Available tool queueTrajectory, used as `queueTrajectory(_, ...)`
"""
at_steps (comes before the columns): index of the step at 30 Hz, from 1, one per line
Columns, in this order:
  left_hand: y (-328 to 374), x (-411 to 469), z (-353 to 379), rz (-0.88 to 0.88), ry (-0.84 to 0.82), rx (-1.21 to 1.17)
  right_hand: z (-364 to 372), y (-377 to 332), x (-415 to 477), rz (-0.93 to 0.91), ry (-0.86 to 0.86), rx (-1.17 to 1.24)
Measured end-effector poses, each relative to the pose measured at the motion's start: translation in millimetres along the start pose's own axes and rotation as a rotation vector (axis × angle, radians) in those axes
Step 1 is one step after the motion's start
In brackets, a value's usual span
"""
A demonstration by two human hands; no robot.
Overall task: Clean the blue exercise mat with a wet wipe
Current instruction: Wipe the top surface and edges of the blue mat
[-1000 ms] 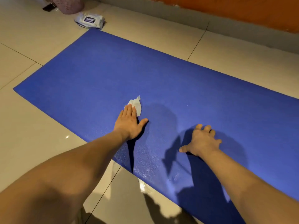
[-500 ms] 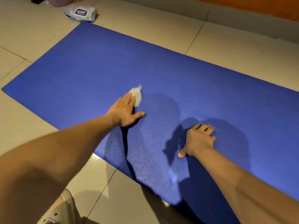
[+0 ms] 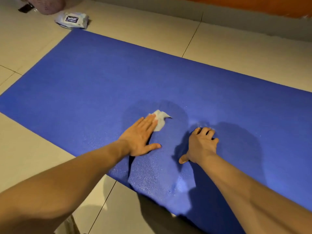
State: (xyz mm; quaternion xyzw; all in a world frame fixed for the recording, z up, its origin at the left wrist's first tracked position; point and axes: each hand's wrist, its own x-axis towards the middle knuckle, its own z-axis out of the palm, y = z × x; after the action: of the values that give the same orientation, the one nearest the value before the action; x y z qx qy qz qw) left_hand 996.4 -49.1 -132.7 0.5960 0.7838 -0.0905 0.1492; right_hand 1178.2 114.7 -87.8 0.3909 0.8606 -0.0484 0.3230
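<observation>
Blue mat (image 3: pixel 84 85) flat on tile floor (image 3: pixel 152 36); I see left hand (image 3: pixel 140 137), fingers straight and together, pressing wet wipe (image 3: pixel 159 119) mid-mat; right hand (image 3: pixel 201 144) braced on mat, fingers curled, seemingly empty

1. Indoor room, probably a home: glossy beige floor tiles (image 3: pixel 236 53) with dark grout lines.
2. An orange wall (image 3: pixel 253 4) above a grey skirting (image 3: pixel 152 7).
3. A blue exercise mat (image 3: pixel 101 81), wet-wipe pack (image 3: pixel 72 19) and pink basket (image 3: pixel 49 4) on the floor.
</observation>
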Motion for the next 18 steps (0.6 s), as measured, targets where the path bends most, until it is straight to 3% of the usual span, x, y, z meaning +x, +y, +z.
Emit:
queueTrajectory(5, -58.7, 25.1, -27.7, -0.481, -0.03, -0.097, 1.7, 0.5, 0.4, -0.007, 0.021, -0.002)
queueTrajectory(9, -31.1, 36.4, -21.0, -0.757, 0.008, -0.22, 1.9, -1.9, 0.9, 0.006, 0.033, 0.0)
queueTrajectory(11, 7.3, 36.2, -11.2, -0.627, 0.074, -0.206, 2.7, -3.3, 1.7, 0.021, 0.044, -0.001)
queueTrajectory(15, 43.9, 20.9, 0.3, -0.125, 0.028, -0.148, 4.0, -5.2, 1.7, 0.028, 0.055, -0.006)
queueTrajectory(17, 21.2, 23.0, -0.6, -0.04, 0.017, -0.037, 4.2, -4.2, 2.2, 0.028, 0.06, -0.002)
queueTrajectory(18, 6.3, 25.9, -2.3, -0.094, -0.001, -0.004, 4.2, -3.5, 2.2, 0.026, 0.061, 0.0)
